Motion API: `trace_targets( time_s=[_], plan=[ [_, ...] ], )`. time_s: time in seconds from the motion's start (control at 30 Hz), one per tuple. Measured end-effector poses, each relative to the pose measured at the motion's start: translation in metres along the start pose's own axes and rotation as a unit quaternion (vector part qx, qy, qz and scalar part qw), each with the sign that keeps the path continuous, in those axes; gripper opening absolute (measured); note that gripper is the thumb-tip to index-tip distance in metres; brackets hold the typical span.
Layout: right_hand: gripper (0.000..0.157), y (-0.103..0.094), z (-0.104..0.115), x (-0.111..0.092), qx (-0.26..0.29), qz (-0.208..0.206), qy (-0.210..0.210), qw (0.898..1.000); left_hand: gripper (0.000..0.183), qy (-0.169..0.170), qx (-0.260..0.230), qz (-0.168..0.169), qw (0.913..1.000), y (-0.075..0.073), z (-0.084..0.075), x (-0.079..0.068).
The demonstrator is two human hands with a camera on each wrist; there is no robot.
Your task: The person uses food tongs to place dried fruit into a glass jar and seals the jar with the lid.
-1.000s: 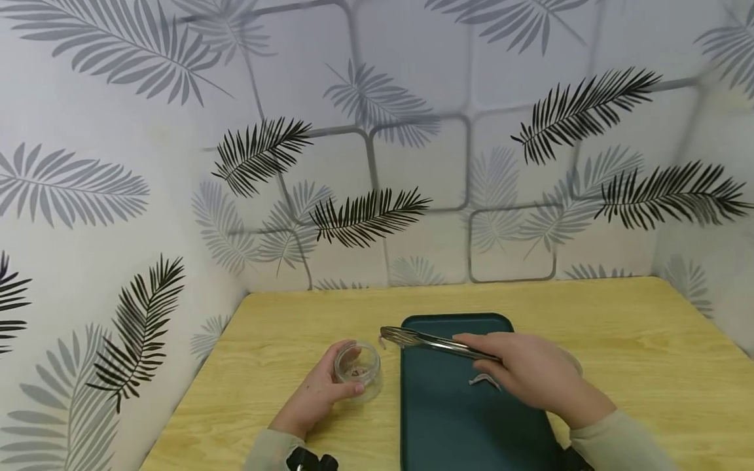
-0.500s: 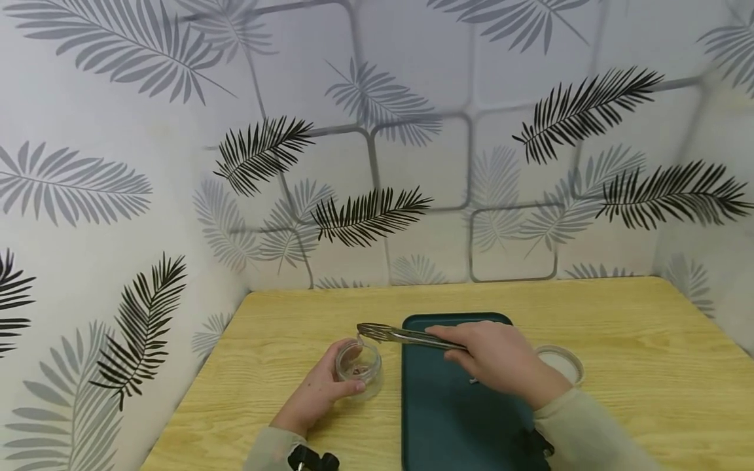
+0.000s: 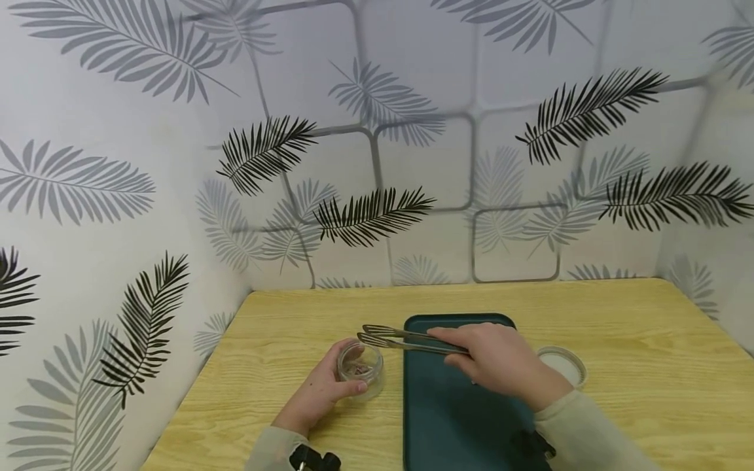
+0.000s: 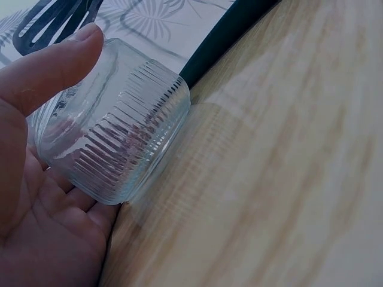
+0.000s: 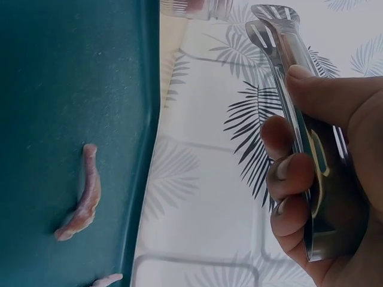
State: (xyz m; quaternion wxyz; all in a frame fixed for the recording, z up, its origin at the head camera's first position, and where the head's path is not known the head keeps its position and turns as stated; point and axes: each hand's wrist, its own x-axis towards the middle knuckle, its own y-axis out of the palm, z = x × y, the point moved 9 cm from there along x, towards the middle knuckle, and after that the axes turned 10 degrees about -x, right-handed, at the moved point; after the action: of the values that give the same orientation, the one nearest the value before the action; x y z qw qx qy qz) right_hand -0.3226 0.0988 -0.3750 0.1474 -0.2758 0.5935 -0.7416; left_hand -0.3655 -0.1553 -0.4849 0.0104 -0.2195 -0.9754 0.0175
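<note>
My left hand (image 3: 318, 394) grips a clear glass jar (image 3: 371, 387) on the table, thumb and fingers around its side. Small pinkish-brown bits lie inside it, seen blurred through the ribbed glass (image 4: 140, 128). My right hand (image 3: 497, 361) holds metal tongs (image 3: 412, 343) by the handles, fingers curled around them in the right wrist view. Their slotted tips stand apart, above the jar's open mouth, with nothing between them. On the dark green tray (image 3: 448, 425) lies a wrinkled pinkish strip (image 5: 87, 200); part of another strip (image 5: 108, 280) shows at that view's lower edge.
A round lid (image 3: 562, 366) lies on the wooden table (image 3: 660, 366) right of the tray, partly behind the right wrist. Leaf-patterned wall covering (image 3: 412, 163) rises behind the table and at its sides. The tray's raised rim runs close beside the jar.
The right hand has moved the tongs left from over the tray to above the jar. Their tips have spread, and the small strip hanging from them is gone. The left hand stays on the jar.
</note>
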Motion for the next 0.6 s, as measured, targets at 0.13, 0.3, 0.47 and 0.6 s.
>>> trace_targets(
  time_s=[0.13,0.3,0.47,0.6],
  plan=[
    [0.053,0.003,-0.005,-0.007,-0.003,0.004,0.007,1.000,0.082,0.002,-0.004,0.001,1.0000,0.001,0.000,0.000],
    [0.054,0.003,-0.013,-0.017,0.005,0.007,0.016,1.000,0.083,0.001,-0.005,0.003,1.0000,0.001,0.002,0.001],
    [0.055,0.001,-0.020,-0.027,0.035,0.021,0.024,0.999,0.082,0.001,-0.005,0.002,1.0000,-0.001,0.004,0.001],
    [0.056,0.000,-0.028,-0.034,0.022,0.023,0.039,0.999,0.081,0.003,-0.001,0.003,1.0000,-0.001,0.003,0.001]
  ],
)
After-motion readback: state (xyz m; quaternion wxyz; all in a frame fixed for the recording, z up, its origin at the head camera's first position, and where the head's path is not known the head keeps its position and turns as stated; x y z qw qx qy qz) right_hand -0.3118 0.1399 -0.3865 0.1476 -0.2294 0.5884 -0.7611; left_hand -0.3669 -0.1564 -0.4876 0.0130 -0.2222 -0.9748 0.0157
